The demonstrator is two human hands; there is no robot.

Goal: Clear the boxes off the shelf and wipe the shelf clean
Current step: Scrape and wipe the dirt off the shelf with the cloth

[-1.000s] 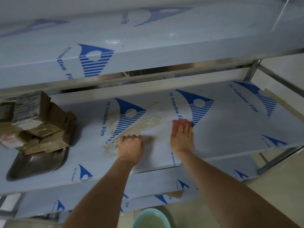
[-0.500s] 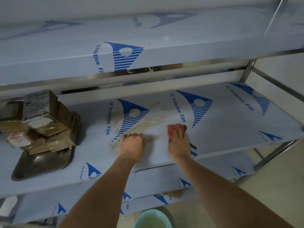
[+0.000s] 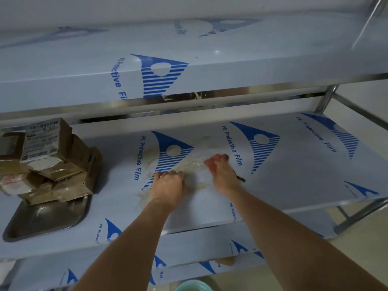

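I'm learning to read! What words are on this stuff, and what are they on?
"PE Protective Film": printed in blue, several times, on the film of the middle shelf.
"PE Protective Film", partly cut off: on the front edge of the upper shelf.
White labels on the cardboard boxes: too small and blurred to read.
Lower shelf: only upside-down bits, unreadable.

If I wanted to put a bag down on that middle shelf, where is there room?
The widest bare stretch of the shelf lies right of the right hand, out to the right edge. A narrower strip runs between the boxes and the left hand, partly stained. The left end is crowded: boxes piled on a tray.
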